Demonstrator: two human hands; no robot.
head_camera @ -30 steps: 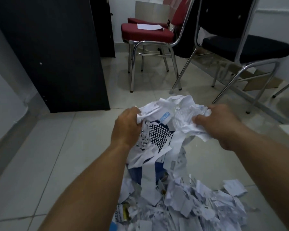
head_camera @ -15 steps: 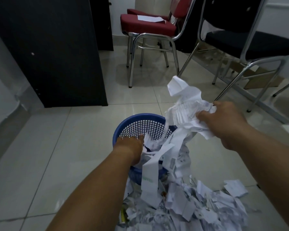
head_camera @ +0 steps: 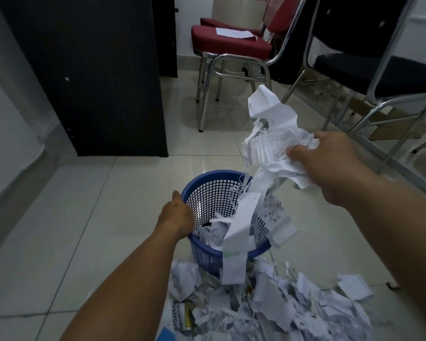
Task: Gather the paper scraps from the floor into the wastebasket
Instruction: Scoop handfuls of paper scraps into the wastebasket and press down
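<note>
**Wastebasket** [head_camera: 217, 172]: blue mesh, upright on the tiled floor [head_camera: 84, 217], partly filled with white paper. The left hand [head_camera: 176, 216] is on its rim at 9 o'clock. The thumb lies over the rim and the fingers appear to be curled down inside the wall, grasping it. Judged purpose: to steady a light basket so it neither tips nor slides while paper is fed in.

**Load:** the right hand [head_camera: 330, 166] is raised above the basket and off toward its 2 o'clock, fingers clenched on a crumpled bundle [head_camera: 268, 134] of scraps. One long strip [head_camera: 236, 232] hangs from the bundle, crosses the mouth and drapes over the near rim at 5 o'clock, its end outside. The hand's height looks intended to lift trailing pieces clear of the rim before lowering — as held, this strip would land half out.

**Remaining work:** the main pile of paper scraps [head_camera: 268, 308] lies on the floor against the basket's foot from 5 to 7 o'clock, spreading out toward 4. The basket stands right at the pile, which keeps each carry short. Most of the task appears outstanding.

**Surroundings:** a red chair [head_camera: 231, 43] at 12 o'clock, a black chair [head_camera: 379, 72] at 2 and a dark cabinet [head_camera: 96, 70] at 10 — none involved.
</note>
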